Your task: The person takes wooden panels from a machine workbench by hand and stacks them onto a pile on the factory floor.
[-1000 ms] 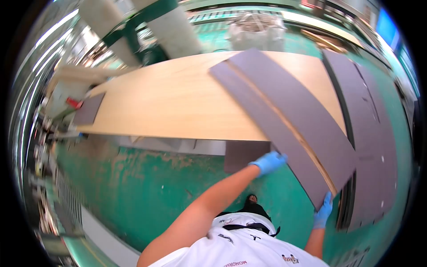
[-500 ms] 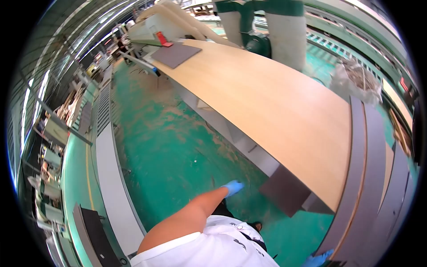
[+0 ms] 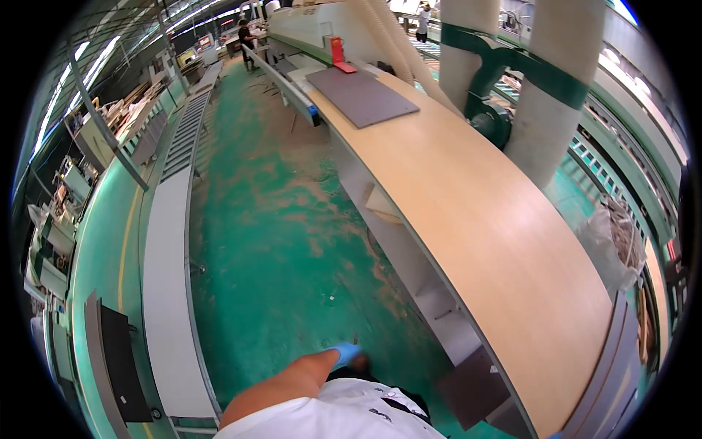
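My left hand [image 3: 346, 354], in a blue glove, hangs low over the green floor, left of the long wooden table [image 3: 482, 212]. It touches no panel; its fingers are too small and blurred to make out. Only a sliver of blue glove, my right hand [image 3: 556, 435], shows at the bottom edge by the near end of the table, beside long grey-purple panels [image 3: 603, 366]. Whether it grips them is hidden. One dark grey panel [image 3: 364, 95] lies flat at the table's far end, near a red object [image 3: 339, 55].
A roller conveyor [image 3: 172, 241] with a pale top runs along the left. Dust-collector bags [image 3: 556, 88] and a sack of scraps [image 3: 614, 238] stand right of the table. A dark panel [image 3: 479, 388] sits below the table edge. A person [image 3: 246, 42] stands far ahead.
The view has swung left along the table. My left hand has come off the grey-purple panels and down to my side. The panels and my right hand have shifted to the lower right edge.
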{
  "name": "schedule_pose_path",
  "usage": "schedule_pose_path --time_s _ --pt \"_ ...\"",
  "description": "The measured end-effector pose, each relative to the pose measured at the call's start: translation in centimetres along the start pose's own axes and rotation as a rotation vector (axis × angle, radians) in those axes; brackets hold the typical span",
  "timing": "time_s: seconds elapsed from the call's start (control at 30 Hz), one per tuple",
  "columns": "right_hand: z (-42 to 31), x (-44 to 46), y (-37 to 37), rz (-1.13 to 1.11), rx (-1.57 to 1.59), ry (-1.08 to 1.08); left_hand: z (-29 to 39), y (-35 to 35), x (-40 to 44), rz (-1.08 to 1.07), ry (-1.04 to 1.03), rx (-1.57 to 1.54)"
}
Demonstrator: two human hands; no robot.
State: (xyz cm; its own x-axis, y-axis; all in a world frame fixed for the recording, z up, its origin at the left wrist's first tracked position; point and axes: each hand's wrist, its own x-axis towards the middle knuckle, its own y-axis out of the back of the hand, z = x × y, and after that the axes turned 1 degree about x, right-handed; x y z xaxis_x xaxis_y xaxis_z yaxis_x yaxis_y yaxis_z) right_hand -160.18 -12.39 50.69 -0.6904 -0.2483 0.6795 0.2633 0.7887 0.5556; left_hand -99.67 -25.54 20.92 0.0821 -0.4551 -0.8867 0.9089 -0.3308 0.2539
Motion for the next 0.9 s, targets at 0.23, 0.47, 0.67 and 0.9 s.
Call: schedule_pose_path --time_s 0.23,0.47,0.67,0.9 --pt "-26.0 -8.3 -23.8 -0.749 0.525 0.399 0.2 7.7 5.6 0.201 -0.179 -0.319" --pt "-57.8 -20.3 -37.2 -0.992 0.763 0.937 -7.9 11.9 3.1 0.36 0.045 -0.815" --pt "-83.2 -28.0 -47.3 -0.977 0.801 1.15 -17.8 6.7 -4.7 0.332 0.497 -1.387" --pt "-101.0 -34.3 -54.8 -1.099 0.63 1.229 -10.4 7.0 -4.5 0.444 0.353 -1.211"
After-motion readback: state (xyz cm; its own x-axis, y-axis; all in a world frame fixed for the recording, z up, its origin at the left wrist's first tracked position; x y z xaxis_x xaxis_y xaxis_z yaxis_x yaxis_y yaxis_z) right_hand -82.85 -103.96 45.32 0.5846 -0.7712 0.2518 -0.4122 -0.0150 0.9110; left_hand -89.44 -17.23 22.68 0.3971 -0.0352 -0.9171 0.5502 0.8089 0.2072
